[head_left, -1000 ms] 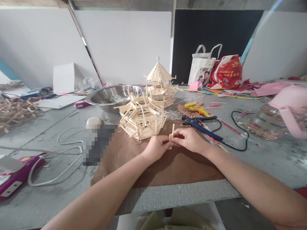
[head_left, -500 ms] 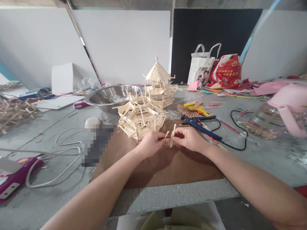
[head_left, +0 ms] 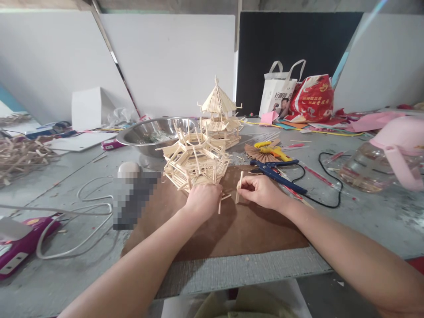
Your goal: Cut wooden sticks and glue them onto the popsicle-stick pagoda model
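Note:
My right hand (head_left: 260, 191) pinches a short wooden stick (head_left: 240, 182) held nearly upright, with another piece close against it. Just in front of the stick model, my left hand (head_left: 204, 201) is closed with its back turned up. A thin stick (head_left: 219, 206) points down from its fingertips, and a second short stick (head_left: 226, 196) juts out beside it. The hand covers part of these pieces. Behind it stands an open, many-sided model of wooden sticks (head_left: 195, 163). A pagoda-like stick model with a pointed roof (head_left: 217, 100) rises farther back.
A brown board (head_left: 232, 234) lies under my hands. To the right are blue pliers (head_left: 281, 176), a yellow glue gun (head_left: 276, 152), a black cord and a pink-lidded jug (head_left: 364, 168). A steel bowl (head_left: 132, 137), white cable and purple power strip (head_left: 36, 243) are left.
My left hand has moved away from my right, left and slightly down, and turned its back up beside the stick model. My right hand has stayed nearly still with its stick.

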`<state>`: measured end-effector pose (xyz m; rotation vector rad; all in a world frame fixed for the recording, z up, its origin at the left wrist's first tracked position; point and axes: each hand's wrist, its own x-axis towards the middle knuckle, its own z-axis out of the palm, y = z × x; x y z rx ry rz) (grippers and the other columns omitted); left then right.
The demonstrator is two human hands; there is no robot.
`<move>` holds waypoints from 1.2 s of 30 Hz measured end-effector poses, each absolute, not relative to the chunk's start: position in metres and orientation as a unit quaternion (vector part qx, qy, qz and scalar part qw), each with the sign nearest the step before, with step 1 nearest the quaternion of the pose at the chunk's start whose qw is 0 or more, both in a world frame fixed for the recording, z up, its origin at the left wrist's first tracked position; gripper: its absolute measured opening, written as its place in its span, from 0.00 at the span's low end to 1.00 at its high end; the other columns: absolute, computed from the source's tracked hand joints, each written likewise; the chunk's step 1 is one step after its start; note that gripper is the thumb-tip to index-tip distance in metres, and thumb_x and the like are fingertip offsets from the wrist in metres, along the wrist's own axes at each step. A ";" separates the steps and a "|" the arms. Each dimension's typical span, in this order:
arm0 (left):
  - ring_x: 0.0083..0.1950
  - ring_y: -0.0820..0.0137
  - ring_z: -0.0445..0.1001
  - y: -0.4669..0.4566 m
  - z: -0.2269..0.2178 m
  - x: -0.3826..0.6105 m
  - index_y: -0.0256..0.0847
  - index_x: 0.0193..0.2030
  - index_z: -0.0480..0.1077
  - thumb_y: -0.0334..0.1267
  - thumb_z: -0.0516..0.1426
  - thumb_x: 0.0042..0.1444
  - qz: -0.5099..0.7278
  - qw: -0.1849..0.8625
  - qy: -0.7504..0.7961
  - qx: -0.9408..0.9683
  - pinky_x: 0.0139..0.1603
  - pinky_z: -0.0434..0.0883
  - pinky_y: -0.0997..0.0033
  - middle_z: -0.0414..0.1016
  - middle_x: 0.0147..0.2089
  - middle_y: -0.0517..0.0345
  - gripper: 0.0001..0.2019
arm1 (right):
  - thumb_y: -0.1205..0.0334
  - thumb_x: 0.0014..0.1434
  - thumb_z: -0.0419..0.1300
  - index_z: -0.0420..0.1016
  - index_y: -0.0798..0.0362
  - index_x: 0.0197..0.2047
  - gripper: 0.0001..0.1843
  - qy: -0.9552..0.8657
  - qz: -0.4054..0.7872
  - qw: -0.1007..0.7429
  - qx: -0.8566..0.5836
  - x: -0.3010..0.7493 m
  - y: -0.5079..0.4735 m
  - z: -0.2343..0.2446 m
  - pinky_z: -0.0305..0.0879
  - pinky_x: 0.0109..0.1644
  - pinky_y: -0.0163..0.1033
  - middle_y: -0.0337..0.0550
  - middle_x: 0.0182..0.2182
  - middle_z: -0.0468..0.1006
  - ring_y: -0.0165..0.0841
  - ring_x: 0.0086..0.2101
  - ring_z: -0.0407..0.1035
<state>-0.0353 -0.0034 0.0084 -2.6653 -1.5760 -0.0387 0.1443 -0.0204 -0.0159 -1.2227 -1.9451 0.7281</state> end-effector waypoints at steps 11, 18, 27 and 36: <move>0.36 0.68 0.68 -0.011 0.002 -0.030 0.42 0.31 0.70 0.36 0.47 0.51 -0.068 -0.013 -0.383 -0.921 0.31 0.63 0.73 0.69 0.33 0.55 0.10 | 0.63 0.48 0.52 0.66 0.55 0.26 0.05 -0.752 0.295 0.355 -0.471 0.143 -0.022 -0.013 0.56 0.27 0.31 0.36 0.20 0.67 0.25 0.22 0.59; 0.36 0.68 0.67 -0.012 0.002 -0.030 0.39 0.28 0.69 0.39 0.47 0.52 -0.033 0.007 -0.376 -0.926 0.33 0.65 0.71 0.67 0.32 0.54 0.12 | 0.62 0.49 0.52 0.66 0.55 0.26 0.05 -0.752 0.292 0.359 -0.470 0.144 -0.019 -0.017 0.56 0.27 0.31 0.36 0.21 0.66 0.25 0.22 0.58; 0.36 0.66 0.67 -0.010 -0.003 -0.030 0.37 0.25 0.69 0.37 0.49 0.51 -0.062 0.034 -0.371 -0.926 0.38 0.64 0.67 0.68 0.30 0.54 0.10 | 0.62 0.48 0.52 0.66 0.54 0.26 0.05 -0.751 0.290 0.363 -0.468 0.144 -0.020 -0.018 0.56 0.27 0.31 0.35 0.20 0.66 0.25 0.22 0.59; 0.28 0.76 0.65 -0.010 -0.011 -0.022 0.37 0.29 0.69 0.36 0.51 0.49 -0.227 -0.193 -0.380 -0.875 0.30 0.62 0.79 0.69 0.27 0.60 0.07 | 0.61 0.49 0.54 0.67 0.55 0.26 0.06 -0.724 0.360 0.367 -0.459 0.142 -0.022 -0.013 0.56 0.25 0.31 0.36 0.19 0.67 0.25 0.21 0.60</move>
